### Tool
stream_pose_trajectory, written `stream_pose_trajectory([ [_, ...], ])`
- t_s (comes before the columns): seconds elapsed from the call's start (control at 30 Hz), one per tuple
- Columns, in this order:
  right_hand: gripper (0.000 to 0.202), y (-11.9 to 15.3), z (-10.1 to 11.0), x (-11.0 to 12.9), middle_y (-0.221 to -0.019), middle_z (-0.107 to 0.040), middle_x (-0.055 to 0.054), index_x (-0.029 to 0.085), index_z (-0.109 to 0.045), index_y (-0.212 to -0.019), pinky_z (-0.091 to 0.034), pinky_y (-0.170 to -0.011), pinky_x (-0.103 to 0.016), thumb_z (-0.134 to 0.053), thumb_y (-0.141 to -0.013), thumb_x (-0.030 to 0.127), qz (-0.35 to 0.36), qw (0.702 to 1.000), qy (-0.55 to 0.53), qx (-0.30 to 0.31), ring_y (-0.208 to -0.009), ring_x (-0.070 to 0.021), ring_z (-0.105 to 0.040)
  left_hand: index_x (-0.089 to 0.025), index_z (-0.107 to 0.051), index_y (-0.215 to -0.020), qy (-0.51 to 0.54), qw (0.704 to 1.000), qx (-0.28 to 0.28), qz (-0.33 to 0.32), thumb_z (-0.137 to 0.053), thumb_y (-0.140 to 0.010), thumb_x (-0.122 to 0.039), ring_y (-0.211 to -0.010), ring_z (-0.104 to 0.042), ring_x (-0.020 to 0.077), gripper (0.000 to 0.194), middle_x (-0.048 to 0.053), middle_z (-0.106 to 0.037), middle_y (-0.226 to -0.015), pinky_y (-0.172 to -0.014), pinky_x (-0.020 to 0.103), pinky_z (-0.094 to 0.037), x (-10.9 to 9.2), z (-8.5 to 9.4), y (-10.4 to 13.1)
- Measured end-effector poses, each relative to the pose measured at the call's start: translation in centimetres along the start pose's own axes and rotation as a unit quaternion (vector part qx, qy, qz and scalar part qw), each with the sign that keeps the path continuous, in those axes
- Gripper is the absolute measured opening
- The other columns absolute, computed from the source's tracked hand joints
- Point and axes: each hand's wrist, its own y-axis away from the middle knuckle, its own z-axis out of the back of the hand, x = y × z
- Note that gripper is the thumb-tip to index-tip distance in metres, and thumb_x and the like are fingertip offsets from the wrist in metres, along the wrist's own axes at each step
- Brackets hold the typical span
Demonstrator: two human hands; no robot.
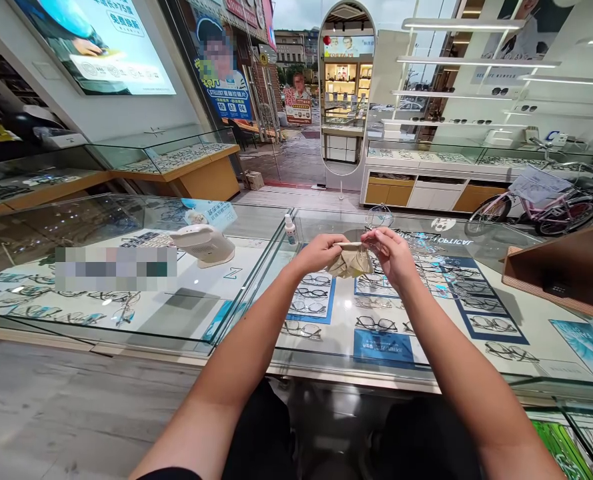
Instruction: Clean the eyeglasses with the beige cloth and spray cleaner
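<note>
Above the glass counter, my left hand [319,255] is closed, with its thumb and fingers pinched on a crumpled beige cloth [350,261]. The cloth hangs between my two hands, its upper edge folded over. At its right end my right hand [390,253] is closed in a pinch, with the fingertips close to the cloth. What those fingertips grip is too small to make out. Just behind my right hand shows a thin round lens rim [380,217]; I cannot tell whether the hand touches it. A small white spray bottle [290,230] stands upright beyond my left hand.
Under the glass lie rows of eyeglasses [376,324] and a blue card [382,345]. A white device [206,245] stands on the left counter. At right are a brown panel [551,270] and a bicycle [551,200]. An oval mirror [347,87] stands farther off.
</note>
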Motion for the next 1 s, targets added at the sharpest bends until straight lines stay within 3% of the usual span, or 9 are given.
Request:
stream_pose_trajectory([
  [0.1, 0.028, -0.1, 0.1, 0.0, -0.089, -0.079, -0.004, 0.024, -0.077, -0.080, -0.059, -0.091, -0.032, -0.089, -0.073, 0.049, 0.005, 1.000, -0.012, -0.003, -0.086, -0.0179, -0.071, -0.019, -0.070, -0.090, -0.003, 1.000, 0.004, 0.008, -0.051, -0.084, -0.024, -0.077, -0.056, 0.0158, 0.021, 0.000, -0.066, -0.084, -0.071, 0.026, -0.040, -0.4, 0.1, 0.1],
  [0.2, 0.028, -0.1, 0.0, -0.1, -0.090, -0.079, -0.004, 0.024, -0.077, -0.080, -0.059, -0.091, -0.031, -0.090, -0.073, 0.048, 0.000, 1.000, -0.019, 0.003, -0.086, -0.0172, -0.071, -0.018, -0.070, -0.093, -0.004, 1.000, 0.026, -0.003, -0.061, -0.089, -0.035, -0.083, -0.057, 0.0157, 0.019, 0.000, -0.066, -0.088, -0.077, 0.027, -0.041, -0.8, -0.1, 0.3],
  [0.3, 0.030, 0.0, 0.0, -0.4, -0.092, -0.079, -0.004, 0.024, -0.076, -0.080, -0.059, -0.094, -0.033, -0.090, -0.073, 0.049, -0.007, 1.000, -0.013, 0.011, -0.090, -0.0183, -0.071, -0.017, -0.069, -0.087, 0.009, 0.998, 0.058, -0.010, -0.068, -0.090, -0.051, -0.076, -0.054, 0.0141, 0.035, -0.001, -0.061, -0.079, -0.071, 0.026, -0.038, -0.8, -0.6, 0.3],
  [0.4, 0.030, 0.0, 0.1, -0.4, -0.093, -0.079, -0.004, 0.024, -0.076, -0.081, -0.058, -0.097, -0.034, -0.089, -0.074, 0.050, -0.009, 1.000, -0.008, 0.013, -0.092, -0.0189, -0.072, -0.016, -0.063, -0.077, 0.041, 0.996, 0.073, -0.002, -0.068, -0.091, -0.058, -0.066, -0.046, 0.0117, 0.045, -0.003, -0.051, -0.069, -0.063, 0.025, -0.032, -0.6, -0.9, 0.1],
  [0.47, 0.030, 0.0, 0.1, -0.4, -0.093, -0.079, -0.004, 0.024, -0.076, -0.082, -0.058, -0.096, -0.034, -0.090, -0.073, 0.050, -0.006, 1.000, -0.007, 0.010, -0.092, -0.0190, -0.072, -0.016, -0.061, -0.075, 0.061, 0.997, 0.038, -0.002, -0.067, -0.091, -0.060, -0.065, -0.045, 0.0115, 0.047, -0.003, -0.050, -0.068, -0.062, 0.025, -0.032, -0.3, -0.8, -0.1],
  [0.57, 0.030, 0.1, 0.1, -0.2, -0.092, -0.079, -0.003, 0.025, -0.076, -0.081, -0.057, -0.095, -0.033, -0.090, -0.072, 0.050, -0.002, 1.000, -0.009, 0.009, -0.091, -0.0186, -0.071, -0.016, -0.065, -0.084, 0.098, 0.993, -0.067, 0.003, -0.069, -0.090, -0.059, -0.069, -0.052, 0.0131, 0.044, -0.001, -0.059, -0.075, -0.064, 0.025, -0.039, 0.2, -0.3, -0.4],
  [0.73, 0.029, 0.3, -0.3, -0.1, -0.093, -0.079, -0.004, 0.024, -0.078, -0.080, -0.055, -0.096, -0.034, -0.089, -0.074, 0.050, -0.008, 1.000, 0.006, 0.028, -0.092, -0.0189, -0.069, -0.018, -0.062, -0.093, 0.243, 0.947, -0.199, 0.064, -0.084, -0.074, -0.061, -0.067, -0.062, 0.0146, 0.052, 0.002, -0.070, -0.077, -0.064, 0.025, -0.048, 1.1, 0.6, -1.2],
  [0.83, 0.029, 0.4, -0.4, -0.3, -0.093, -0.079, -0.004, 0.024, -0.079, -0.082, -0.054, -0.097, -0.035, -0.087, -0.077, 0.051, -0.014, 0.999, 0.024, 0.046, -0.093, -0.0199, -0.069, -0.019, -0.054, -0.086, 0.295, 0.924, -0.221, 0.097, -0.090, -0.067, -0.059, -0.064, -0.063, 0.0132, 0.057, 0.000, -0.069, -0.073, -0.066, 0.026, -0.051, 1.1, 0.5, -1.4],
  [1.0, 0.027, 0.3, -0.2, -0.9, -0.089, -0.078, -0.003, 0.024, -0.078, -0.083, -0.052, -0.097, -0.036, -0.084, -0.081, 0.050, -0.019, 0.996, 0.052, 0.076, -0.093, -0.0206, -0.068, -0.021, -0.048, -0.089, 0.333, 0.920, -0.178, 0.102, -0.090, -0.070, -0.059, -0.066, -0.066, 0.0125, 0.060, -0.001, -0.070, -0.075, -0.069, 0.026, -0.054, -0.1, -0.3, -1.2],
])
